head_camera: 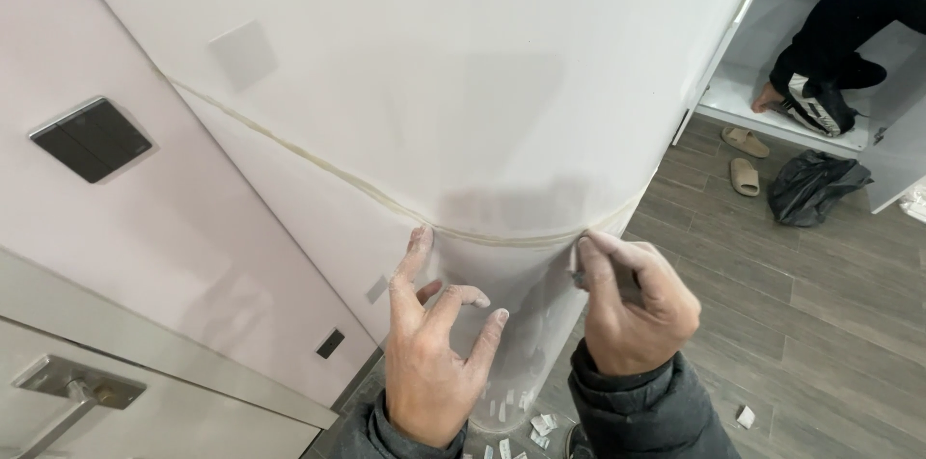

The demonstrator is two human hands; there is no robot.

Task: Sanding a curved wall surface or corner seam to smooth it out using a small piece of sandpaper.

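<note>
Down at lower centre, the right hand is curled tight, thumb and forefinger pinched on a small dark blade-like tool whose tip meets the yellowish sealant seam running around the curved white glossy wall panel. Beside it the left hand rests splayed and empty, fingertips on the panel under the seam, seemingly steadying it. White paper scraps litter the grey wood-look floor below.
</note>
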